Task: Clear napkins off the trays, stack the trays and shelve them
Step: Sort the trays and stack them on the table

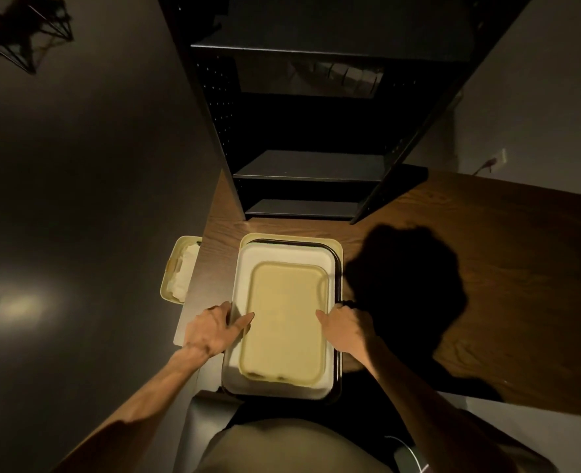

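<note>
I see left hand (214, 327) and right hand (345, 326) each gripping a side of the tray stack (284, 315) on the surface (469, 268), thumbs on top.

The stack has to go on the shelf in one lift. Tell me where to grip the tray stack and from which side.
Grip the tray stack by its two long side rims, left hand and right hand coming from opposite sides. The dark bottom tray is wider than the white and yellow trays on it, so hook fingers under its rim.
</note>
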Motion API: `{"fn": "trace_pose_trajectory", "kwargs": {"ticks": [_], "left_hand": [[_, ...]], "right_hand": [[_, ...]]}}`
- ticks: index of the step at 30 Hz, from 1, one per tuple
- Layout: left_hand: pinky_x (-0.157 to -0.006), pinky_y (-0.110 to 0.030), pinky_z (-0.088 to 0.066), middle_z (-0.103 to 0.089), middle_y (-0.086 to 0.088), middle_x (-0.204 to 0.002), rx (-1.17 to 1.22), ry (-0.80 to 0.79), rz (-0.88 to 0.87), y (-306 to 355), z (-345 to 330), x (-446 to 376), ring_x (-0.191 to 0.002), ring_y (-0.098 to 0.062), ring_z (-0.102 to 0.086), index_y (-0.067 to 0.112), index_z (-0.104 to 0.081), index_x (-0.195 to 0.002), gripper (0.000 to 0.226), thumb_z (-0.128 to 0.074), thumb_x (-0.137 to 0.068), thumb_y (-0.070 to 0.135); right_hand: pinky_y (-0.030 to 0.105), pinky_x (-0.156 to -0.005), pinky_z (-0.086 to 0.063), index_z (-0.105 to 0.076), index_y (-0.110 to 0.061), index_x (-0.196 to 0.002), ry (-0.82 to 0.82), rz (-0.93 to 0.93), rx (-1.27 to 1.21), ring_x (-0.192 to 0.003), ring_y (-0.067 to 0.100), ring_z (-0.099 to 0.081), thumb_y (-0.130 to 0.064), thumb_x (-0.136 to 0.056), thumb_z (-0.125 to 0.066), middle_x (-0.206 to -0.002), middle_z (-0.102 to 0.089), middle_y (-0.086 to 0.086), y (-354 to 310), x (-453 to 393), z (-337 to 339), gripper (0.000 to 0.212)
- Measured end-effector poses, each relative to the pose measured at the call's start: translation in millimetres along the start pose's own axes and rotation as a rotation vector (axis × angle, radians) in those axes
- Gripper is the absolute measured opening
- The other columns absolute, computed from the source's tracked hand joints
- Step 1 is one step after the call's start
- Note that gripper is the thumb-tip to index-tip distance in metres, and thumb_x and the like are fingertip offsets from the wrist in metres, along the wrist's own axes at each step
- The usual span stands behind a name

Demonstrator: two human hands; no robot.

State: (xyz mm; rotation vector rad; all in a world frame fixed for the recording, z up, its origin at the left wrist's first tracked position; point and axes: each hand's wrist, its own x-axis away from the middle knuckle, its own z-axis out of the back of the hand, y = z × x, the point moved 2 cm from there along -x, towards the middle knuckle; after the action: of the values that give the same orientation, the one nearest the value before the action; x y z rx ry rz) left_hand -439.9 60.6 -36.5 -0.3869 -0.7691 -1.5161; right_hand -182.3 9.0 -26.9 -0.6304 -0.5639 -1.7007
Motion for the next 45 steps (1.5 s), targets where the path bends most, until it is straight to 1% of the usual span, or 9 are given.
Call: {"fn": "trace_pose_trajectory", "kwargs": {"ticks": [7,13,19,26,34,37,39,42,45], "left_hand": [[-0.083,-0.043,-0.056,-0.068,-0.010,-0.104,-0.055,-0.084,0.012,5.3,2.1,-3.6,-0.092,-0.031,-0.067,0.018,-0.047,-0.107,0.065,-0.030,-0.086,0.077],[-0.090,-0.044,-0.053,-0.065,-0.012,-0.116,0.310,-0.096,0.085,8.2,3.5,-3.4,-0.103,-0.033,-0.065,0.015,-0.045,-0.124,0.060,-0.060,-0.086,0.057],[-0.091,-0.045,-0.055,-0.072,-0.010,-0.105,0.381,-0.083,0.128,10.8,0.0,-7.8,-0.095,-0.030,-0.069,0.012,-0.064,-0.112,0.047,-0.068,-0.083,0.049],[-0.083,-0.039,-0.061,-0.075,-0.009,-0.092,0.601,-0.103,0.207,11.3,0.8,-10.6,-0.081,-0.023,-0.074,0.021,-0.063,-0.088,0.015,-0.076,-0.081,0.026],[-0.089,-0.043,-0.053,-0.070,-0.011,-0.092,0.765,-0.044,0.318,6.1,-4.0,-4.8,-0.094,-0.031,-0.066,0.007,-0.059,-0.087,0.051,-0.068,-0.078,0.057],[-0.088,-0.044,-0.052,-0.072,-0.018,-0.099,0.814,-0.038,0.332,4.8,-4.0,-0.2,-0.098,-0.035,-0.066,0.000,-0.062,-0.100,0.070,-0.069,-0.072,0.063],[-0.083,-0.040,-0.052,-0.073,-0.017,-0.096,0.849,0.004,0.321,7.3,-0.5,5.9,-0.095,-0.034,-0.067,0.001,-0.066,-0.097,0.065,-0.071,-0.071,0.061],[-0.068,-0.029,-0.051,-0.076,-0.013,-0.090,0.972,0.107,0.243,16.6,13.5,19.6,-0.086,-0.030,-0.069,0.004,-0.072,-0.091,0.036,-0.075,-0.080,0.039],[-0.077,-0.032,-0.053,-0.074,-0.001,-0.098,1.068,0.089,0.169,19.3,34.7,33.5,-0.092,-0.023,-0.069,0.014,-0.064,-0.106,0.054,-0.081,-0.070,0.050]], "right_hand": [[0.044,-0.095,-0.048,-0.049,0.001,-0.129,-0.048,-0.075,-0.084,-0.115,0.037,-0.059,-0.047,-0.103,-0.020,-0.124,-0.060,0.019,-3.9,-6.8,-4.2,0.061],[0.044,-0.102,-0.041,-0.040,-0.004,-0.134,-0.102,-0.225,-0.617,-0.127,0.039,-0.048,-0.060,-0.094,-0.039,-0.138,-0.050,0.021,5.6,-3.2,-13.9,0.069],[0.028,-0.076,-0.047,-0.060,-0.004,-0.104,-0.020,-0.297,-0.749,-0.094,0.026,-0.063,-0.058,-0.088,-0.056,-0.088,-0.061,0.005,-7.3,8.0,-16.9,0.056],[0.041,-0.108,-0.038,-0.040,-0.003,-0.142,-0.171,-0.465,-1.241,-0.134,0.031,-0.044,-0.064,-0.064,-0.077,-0.145,-0.047,0.012,-14.6,-1.0,-17.4,0.106],[0.045,-0.116,-0.028,-0.020,-0.011,-0.152,-0.148,-0.345,-1.279,-0.143,0.033,-0.031,-0.071,-0.053,-0.079,-0.155,-0.032,0.012,-21.7,7.6,-14.5,0.130],[0.049,-0.118,-0.025,-0.019,-0.018,-0.153,-0.102,-0.355,-1.287,-0.146,0.028,-0.027,-0.086,-0.028,-0.073,-0.159,-0.029,0.007,-23.4,-8.2,-26.3,0.153],[0.048,-0.115,-0.031,-0.029,-0.020,-0.149,-0.054,-0.355,-1.291,-0.142,0.026,-0.036,-0.086,-0.026,-0.074,-0.154,-0.039,0.001,-21.6,-10.5,-27.4,0.146],[0.029,-0.098,-0.046,-0.058,-0.017,-0.120,-0.022,-0.253,-1.488,-0.112,0.016,-0.061,-0.056,-0.054,-0.088,-0.117,-0.066,-0.010,-16.0,12.1,2.0,0.082],[0.028,-0.073,-0.060,-0.071,-0.014,-0.111,-0.075,-0.080,-1.640,-0.098,0.024,-0.072,-0.035,-0.054,-0.095,-0.110,-0.074,0.004,-4.5,17.4,26.8,0.065]]}}
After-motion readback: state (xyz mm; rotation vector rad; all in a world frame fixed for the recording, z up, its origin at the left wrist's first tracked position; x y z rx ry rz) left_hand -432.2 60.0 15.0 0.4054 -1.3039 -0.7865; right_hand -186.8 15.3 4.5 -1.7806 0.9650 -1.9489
